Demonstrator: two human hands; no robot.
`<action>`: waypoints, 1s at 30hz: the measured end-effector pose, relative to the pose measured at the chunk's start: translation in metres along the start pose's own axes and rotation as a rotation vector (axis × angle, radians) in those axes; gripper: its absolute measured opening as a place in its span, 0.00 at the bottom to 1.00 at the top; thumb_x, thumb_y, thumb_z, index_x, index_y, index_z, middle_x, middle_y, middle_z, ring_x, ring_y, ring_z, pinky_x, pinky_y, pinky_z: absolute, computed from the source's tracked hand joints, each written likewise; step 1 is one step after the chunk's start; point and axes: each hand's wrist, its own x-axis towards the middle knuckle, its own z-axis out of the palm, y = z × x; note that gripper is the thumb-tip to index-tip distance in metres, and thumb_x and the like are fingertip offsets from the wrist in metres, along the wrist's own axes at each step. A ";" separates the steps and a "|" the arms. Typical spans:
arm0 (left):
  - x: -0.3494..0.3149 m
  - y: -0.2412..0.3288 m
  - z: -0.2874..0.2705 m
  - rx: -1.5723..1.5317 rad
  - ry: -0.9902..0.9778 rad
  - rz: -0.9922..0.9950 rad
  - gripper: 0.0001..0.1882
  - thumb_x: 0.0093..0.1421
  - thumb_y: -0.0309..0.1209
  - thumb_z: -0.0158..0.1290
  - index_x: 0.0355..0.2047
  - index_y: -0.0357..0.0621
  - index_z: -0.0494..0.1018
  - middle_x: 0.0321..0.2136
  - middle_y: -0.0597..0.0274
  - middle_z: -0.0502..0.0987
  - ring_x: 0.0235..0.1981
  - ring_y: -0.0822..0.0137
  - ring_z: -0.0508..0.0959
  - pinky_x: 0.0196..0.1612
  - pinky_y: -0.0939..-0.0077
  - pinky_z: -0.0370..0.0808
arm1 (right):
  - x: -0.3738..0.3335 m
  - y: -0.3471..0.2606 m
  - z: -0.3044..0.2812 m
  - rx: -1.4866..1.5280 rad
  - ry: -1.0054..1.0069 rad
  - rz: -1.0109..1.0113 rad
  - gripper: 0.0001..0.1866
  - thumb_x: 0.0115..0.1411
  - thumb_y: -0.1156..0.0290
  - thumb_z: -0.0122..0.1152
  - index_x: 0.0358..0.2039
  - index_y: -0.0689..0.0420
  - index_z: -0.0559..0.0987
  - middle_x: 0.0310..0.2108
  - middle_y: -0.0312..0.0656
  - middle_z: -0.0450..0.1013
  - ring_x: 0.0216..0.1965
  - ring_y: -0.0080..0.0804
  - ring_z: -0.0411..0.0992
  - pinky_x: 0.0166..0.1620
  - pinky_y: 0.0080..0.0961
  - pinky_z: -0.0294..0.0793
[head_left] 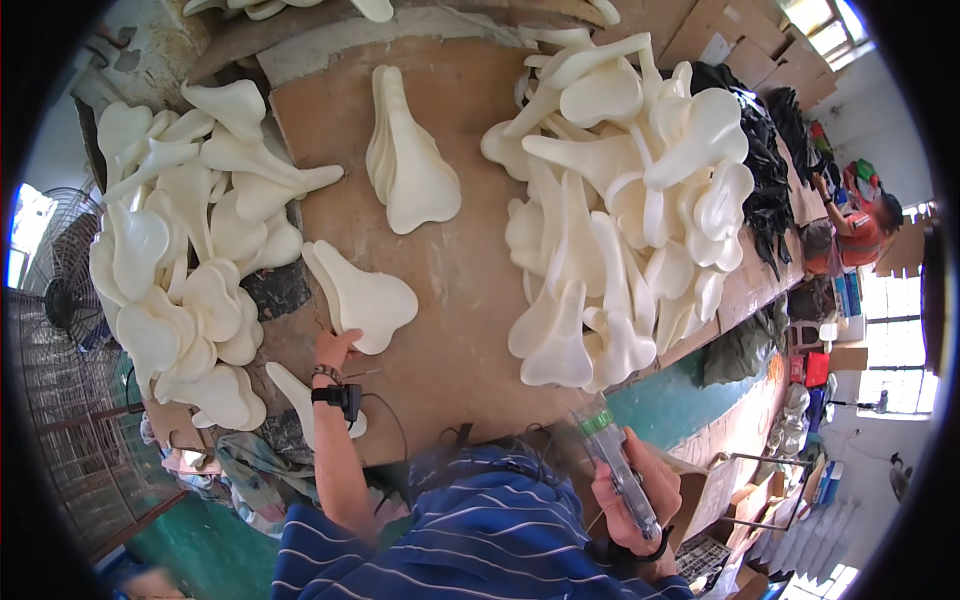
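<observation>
My left hand (338,345) is closed at the near edge of a cream, saddle-shaped pad (372,300), thumb against it and the other fingers partly hidden. Another pad shows along its left side. Close to my body, my right hand (637,490) is wrapped round a long grey hand tool (622,472) with a green band at its far end. The tip of that tool is blurred. Beside my left wrist lies another pad (293,398), partly covered by my forearm. Farther back, a neat stack of the same pads (415,165) rests on the cardboard-covered table (450,310).
Loose pads are heaped at left (205,260) and, higher, at right (610,220). A thin cable (395,415) runs near my left wrist. A wire-cage fan (65,300) stands far left. Black plastic bags (765,170) lie behind the right heap; a person in orange (860,232) is beyond.
</observation>
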 end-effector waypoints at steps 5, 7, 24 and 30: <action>0.007 0.070 0.028 0.084 -0.122 0.329 0.30 0.50 0.32 0.66 0.53 0.32 0.74 0.42 0.49 0.82 0.42 0.56 0.82 0.48 0.64 0.79 | -0.009 0.004 0.006 0.123 0.016 0.070 0.30 0.53 0.79 0.71 0.57 0.73 0.75 0.35 0.54 0.80 0.33 0.39 0.81 0.40 0.28 0.80; 0.014 0.126 0.073 0.254 -0.114 0.553 0.32 0.48 0.33 0.66 0.54 0.32 0.74 0.50 0.44 0.77 0.51 0.51 0.78 0.54 0.60 0.76 | -0.011 0.009 0.010 0.151 -0.002 0.131 0.31 0.53 0.79 0.71 0.58 0.73 0.74 0.35 0.53 0.80 0.34 0.38 0.82 0.41 0.28 0.80; -0.028 0.077 0.050 0.445 0.162 0.385 0.30 0.49 0.40 0.63 0.50 0.36 0.74 0.48 0.38 0.77 0.50 0.39 0.77 0.52 0.50 0.74 | 0.002 0.012 0.012 0.089 -0.186 0.179 0.31 0.51 0.82 0.71 0.58 0.69 0.76 0.37 0.52 0.79 0.35 0.44 0.81 0.40 0.27 0.78; -0.053 0.059 0.009 0.522 0.273 0.362 0.31 0.48 0.40 0.63 0.50 0.35 0.75 0.48 0.42 0.77 0.50 0.41 0.77 0.53 0.51 0.74 | 0.007 0.009 0.012 0.049 -0.015 0.031 0.31 0.50 0.81 0.72 0.56 0.72 0.75 0.35 0.55 0.80 0.33 0.44 0.81 0.39 0.29 0.79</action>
